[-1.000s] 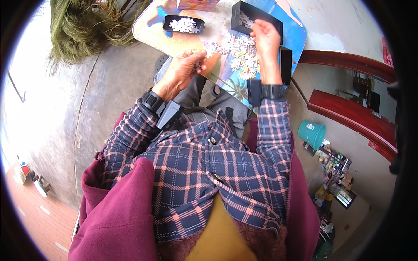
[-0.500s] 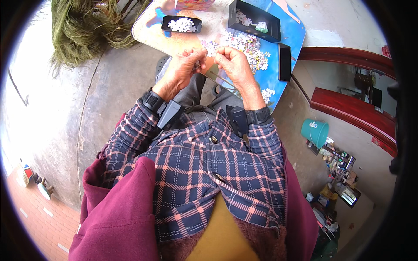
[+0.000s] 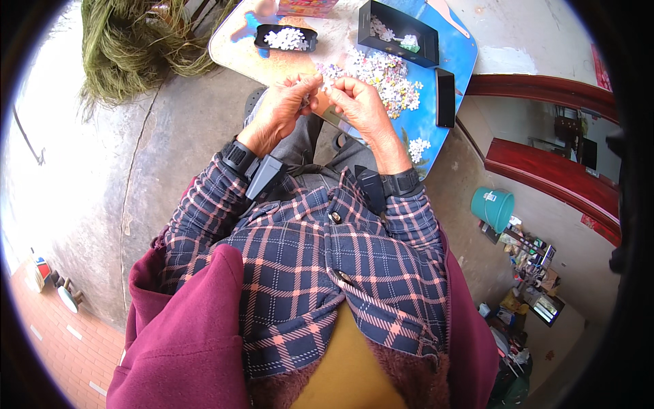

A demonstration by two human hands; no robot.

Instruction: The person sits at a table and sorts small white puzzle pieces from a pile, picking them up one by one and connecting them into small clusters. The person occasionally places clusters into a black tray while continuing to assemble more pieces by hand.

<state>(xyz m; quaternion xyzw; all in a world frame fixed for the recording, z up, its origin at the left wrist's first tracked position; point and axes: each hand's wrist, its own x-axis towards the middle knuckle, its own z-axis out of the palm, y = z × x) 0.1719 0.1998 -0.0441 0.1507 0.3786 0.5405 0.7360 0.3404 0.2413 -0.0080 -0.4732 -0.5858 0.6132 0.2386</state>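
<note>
My left hand (image 3: pixel 285 105) is closed, with pale jigsaw pieces (image 3: pixel 305 101) showing among its curled fingers. Close beside it, thumb and forefinger of my right hand (image 3: pixel 364 105) pinch a small white jigsaw piece (image 3: pixel 328 84). Both hands hover over the near edge of a table with a colourful printed top (image 3: pixel 235 51). Just beyond them spreads a loose heap of jigsaw pieces (image 3: pixel 385 71), white and multicoloured. A small black tray (image 3: pixel 257 38) full of white pieces stands beyond my left hand.
At the table's far right an open black box (image 3: pixel 430 51) holds more pieces. Near it lie a dark phone-like slab (image 3: pixel 445 99) and a pink handle-like thing (image 3: pixel 449 17). A few pieces (image 3: pixel 418 148) sit at the right edge. A teal bucket (image 3: pixel 501 210) stands on the floor.
My right hand has moved slightly left and closer to my left hand, its pinched fingers now beside the left fingertips. My left hand has hardly moved.
</note>
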